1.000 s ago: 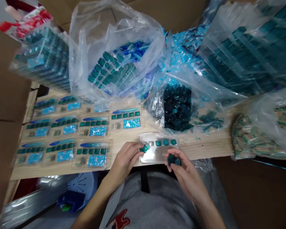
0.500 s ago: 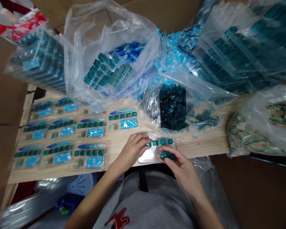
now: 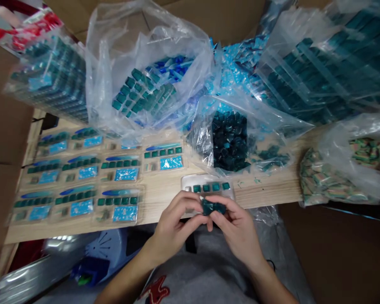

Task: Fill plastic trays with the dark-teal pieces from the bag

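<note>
Head view, left hand (image 3: 172,226), right hand (image 3: 237,228), grips clamped on teal pieces (image 3: 213,207), tray (image 3: 190,182) beyond

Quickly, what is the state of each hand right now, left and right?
Left hand: closed, holding the clump of teal square pieces.
Right hand: closed, holding the same clump.

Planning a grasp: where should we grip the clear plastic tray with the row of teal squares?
Pinch the bare right end of the clear plastic tray from above right. It lies flat on the wooden board, and the left hand and right hand crowd its near edge.
</note>
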Motion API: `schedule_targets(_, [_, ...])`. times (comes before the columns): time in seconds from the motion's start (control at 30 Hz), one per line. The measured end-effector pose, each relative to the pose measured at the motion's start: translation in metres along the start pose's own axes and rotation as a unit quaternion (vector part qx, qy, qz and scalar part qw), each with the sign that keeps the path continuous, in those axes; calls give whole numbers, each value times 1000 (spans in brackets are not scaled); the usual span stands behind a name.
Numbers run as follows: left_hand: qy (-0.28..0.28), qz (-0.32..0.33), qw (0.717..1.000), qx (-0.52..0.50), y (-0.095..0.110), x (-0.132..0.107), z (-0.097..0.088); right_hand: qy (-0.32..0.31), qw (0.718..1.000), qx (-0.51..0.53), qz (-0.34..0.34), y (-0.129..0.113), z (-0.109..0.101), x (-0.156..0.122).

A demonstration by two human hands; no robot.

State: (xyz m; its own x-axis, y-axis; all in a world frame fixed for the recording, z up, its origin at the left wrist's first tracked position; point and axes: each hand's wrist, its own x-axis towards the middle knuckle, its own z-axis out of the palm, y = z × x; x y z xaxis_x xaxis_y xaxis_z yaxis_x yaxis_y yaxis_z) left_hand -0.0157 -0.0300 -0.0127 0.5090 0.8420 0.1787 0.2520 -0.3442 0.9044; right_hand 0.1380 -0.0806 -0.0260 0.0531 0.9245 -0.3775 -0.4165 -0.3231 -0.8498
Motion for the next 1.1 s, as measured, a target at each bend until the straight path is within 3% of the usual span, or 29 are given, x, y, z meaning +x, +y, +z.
schedule_targets(0.17, [-11, 64, 996, 61, 9, 4, -1, -14, 992, 122, -2, 6, 1, 1])
schedule_targets(0.33, [19, 42, 999, 3, 8, 1, 2, 6, 983, 181, 11, 1, 10, 0])
schedule_targets(0.43, [28, 36, 999, -21, 12, -1, -1, 43, 976, 212, 28, -3, 9, 1])
schedule_targets(0.53, [15, 23, 999, -18, 15, 3, -1, 109, 962, 248, 42, -4, -6, 1])
schedule_targets(0.6, [-4, 27, 1000, 10, 10, 11, 9, 112, 954, 272, 52, -5, -18, -3])
schedule_targets(0.7, [-38, 77, 995, 49, -7, 26, 37, 68, 950, 298, 60, -9, -29, -13])
schedule_targets(0.8, [-69, 105, 989, 82, -19, 38, 67, 42, 946, 314, 64, -16, -27, -21])
schedule_targets(0.87, [-80, 79, 991, 76, -18, 41, 73, 27, 944, 323, 66, -20, -24, -23])
schedule_targets(1.0, [-77, -26, 995, -51, -6, 30, 50, 0, 941, 327, 84, -17, -22, -19])
schedule_targets(1.1, [-112, -64, 985, -112, 1, 15, 26, -18, 942, 317, 112, -4, -20, -13])
